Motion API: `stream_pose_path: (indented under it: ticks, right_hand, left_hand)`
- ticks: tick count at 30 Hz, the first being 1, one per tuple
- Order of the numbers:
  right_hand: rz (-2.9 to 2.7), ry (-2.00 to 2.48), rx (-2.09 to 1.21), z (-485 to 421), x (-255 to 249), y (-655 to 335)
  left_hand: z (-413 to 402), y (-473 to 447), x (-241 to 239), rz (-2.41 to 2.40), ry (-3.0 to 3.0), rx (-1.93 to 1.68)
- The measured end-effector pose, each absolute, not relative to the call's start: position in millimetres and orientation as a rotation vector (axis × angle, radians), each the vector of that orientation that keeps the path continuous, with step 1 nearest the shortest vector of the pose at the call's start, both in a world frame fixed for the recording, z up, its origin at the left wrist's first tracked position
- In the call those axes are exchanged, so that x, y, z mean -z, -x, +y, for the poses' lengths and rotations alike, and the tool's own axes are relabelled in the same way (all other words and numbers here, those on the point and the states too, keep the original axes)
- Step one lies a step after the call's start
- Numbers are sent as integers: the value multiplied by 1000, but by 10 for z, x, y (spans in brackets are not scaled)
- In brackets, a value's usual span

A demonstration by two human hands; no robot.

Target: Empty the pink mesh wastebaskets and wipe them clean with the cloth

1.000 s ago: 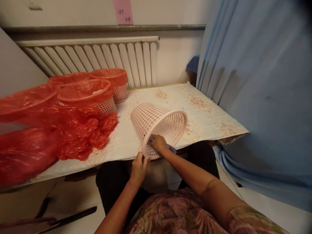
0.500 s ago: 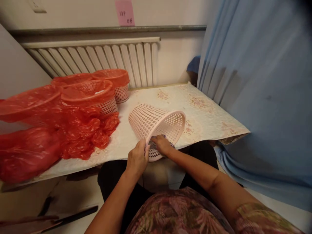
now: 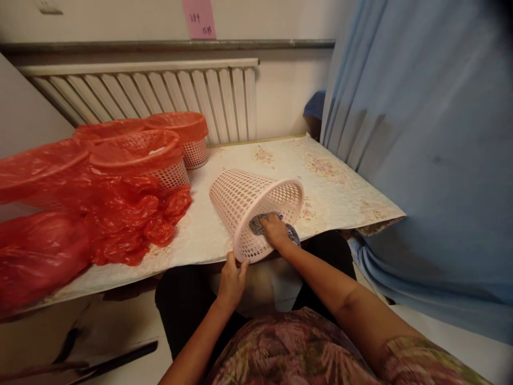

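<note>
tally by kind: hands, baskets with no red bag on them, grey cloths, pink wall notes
Left hand and right hand: 2
Unlined basket: 1
Grey cloth: 1
Pink note: 1
Total: 5

A: What sort of place is this?

B: A lived-in room, more home than workshop. The table (image 3: pixel 344 187) has a flowered cover, and a slatted radiator (image 3: pixel 157 88) stands behind it.

A: What else looks domestic?

B: A long blue curtain (image 3: pixel 433 149) hangs right of the table, and pale floor (image 3: pixel 433 326) shows below.

A: So, a private house?

B: I can't tell that from a dormitory or shared room. A handwritten pink note (image 3: pixel 199 20) is up above the table, and several red-lined baskets (image 3: pixel 170 174) crowd its left end.
</note>
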State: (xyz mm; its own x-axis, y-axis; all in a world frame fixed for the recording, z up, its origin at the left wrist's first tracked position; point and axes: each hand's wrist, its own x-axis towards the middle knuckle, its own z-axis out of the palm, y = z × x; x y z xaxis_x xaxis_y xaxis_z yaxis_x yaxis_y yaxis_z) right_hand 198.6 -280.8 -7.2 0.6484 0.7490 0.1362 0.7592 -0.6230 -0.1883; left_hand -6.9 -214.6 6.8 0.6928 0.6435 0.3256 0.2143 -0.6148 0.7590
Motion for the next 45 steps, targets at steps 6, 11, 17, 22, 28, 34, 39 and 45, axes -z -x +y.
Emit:
stream_pose_path:
  ticks: [6,11,17,22,28,34,39,45]
  right_hand:
    - [-1076,2586,-12,-2699,99,-1797]
    - [-949,2356,-265,-2398,88,-1573]
    - [-1077,2120,-363,-2183,74,-1268]
    - [-1288,2141,-268,-2444,99,-1397]
    - [-1570,2522,-35,-2771,-108,-2012]
    - [-1452,2603,43,-2809,-149,-2154]
    - [-1334,2603,38,-2804,-37,-2133]
    - [-1189,2554,-19,-2774,28,-2161]
  left_hand:
    - [-2044,83,100,645,-2159,-744]
    - [-1939,208,-234,528,-2267,-841]
    - [-1955,248,-726,265,-2533,-1013]
    - [-2008,143,-972,202,-2650,-915]
    - [-2011,13,-1116,230,-2669,-849]
    - [-2003,-45,-1086,207,-2595,-909]
    - [-2101,41,-492,381,-2429,-859]
    - [-2243,-12,80,459,-2195,-658]
